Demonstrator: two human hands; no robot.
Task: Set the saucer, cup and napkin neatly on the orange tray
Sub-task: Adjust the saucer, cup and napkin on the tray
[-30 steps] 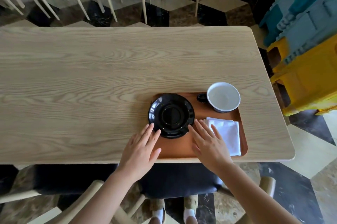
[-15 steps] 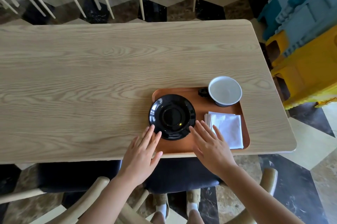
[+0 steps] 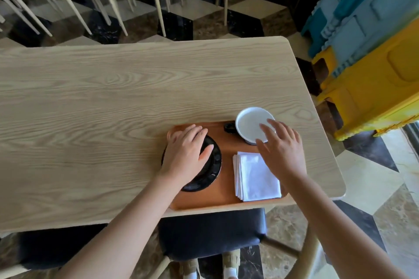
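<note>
Head view, left hand (image 3: 184, 150) flat, open on saucer (image 3: 213, 166), right hand (image 3: 282, 147) spread over cup (image 3: 249, 125)

The tray (image 3: 223, 197) lies on the table (image 3: 113, 101), at its near right corner. On the tray, the saucer (image 3: 213, 166) is at the left side, the napkin (image 3: 256, 176) at the near right, and the cup (image 3: 250, 125) at the far right, behind the napkin. The left hand (image 3: 187, 152) lies on the saucer. The right hand (image 3: 282, 147) is over the near edge of the cup.
</note>
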